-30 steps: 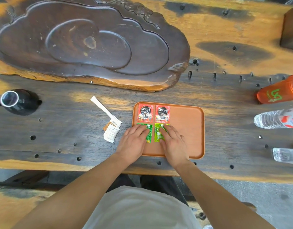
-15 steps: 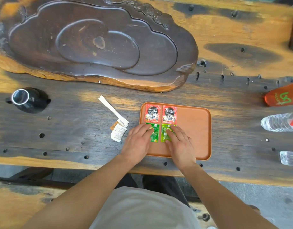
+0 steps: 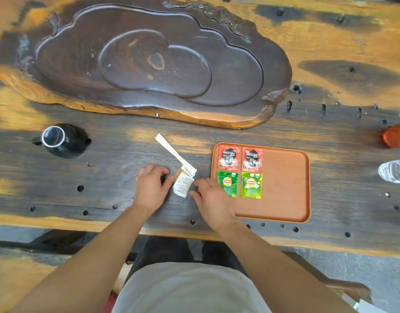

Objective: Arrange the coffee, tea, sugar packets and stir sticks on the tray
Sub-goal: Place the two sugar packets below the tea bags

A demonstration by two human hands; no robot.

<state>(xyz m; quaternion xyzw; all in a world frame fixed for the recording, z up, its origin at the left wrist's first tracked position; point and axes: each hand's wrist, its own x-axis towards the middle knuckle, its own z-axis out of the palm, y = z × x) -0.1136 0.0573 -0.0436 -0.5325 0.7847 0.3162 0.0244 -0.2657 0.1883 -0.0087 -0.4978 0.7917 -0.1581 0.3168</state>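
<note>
An orange tray (image 3: 285,177) lies on the wooden table. In its left part two red coffee sachets (image 3: 229,159) (image 3: 252,159) sit side by side above two green tea sachets (image 3: 228,185) (image 3: 251,185). Left of the tray, on the table, lies a white sugar packet (image 3: 182,185) over a brown packet (image 3: 177,174), with long white wrapped stir sticks (image 3: 172,150) angled up to the left. My left hand (image 3: 150,185) rests just left of the sugar packet, fingers curled and apart. My right hand (image 3: 210,199) is just right of it, holding nothing.
A large dark carved wooden slab (image 3: 149,62) fills the far side of the table. A black teapot (image 3: 61,140) stands at the left. An orange bottle (image 3: 396,134) and a clear water bottle (image 3: 394,171) lie at the right edge. The table's near edge is close below the hands.
Both hands have left the green tea sachets on the tray and moved left to either side of the sugar packets. The head view has shifted left too.
</note>
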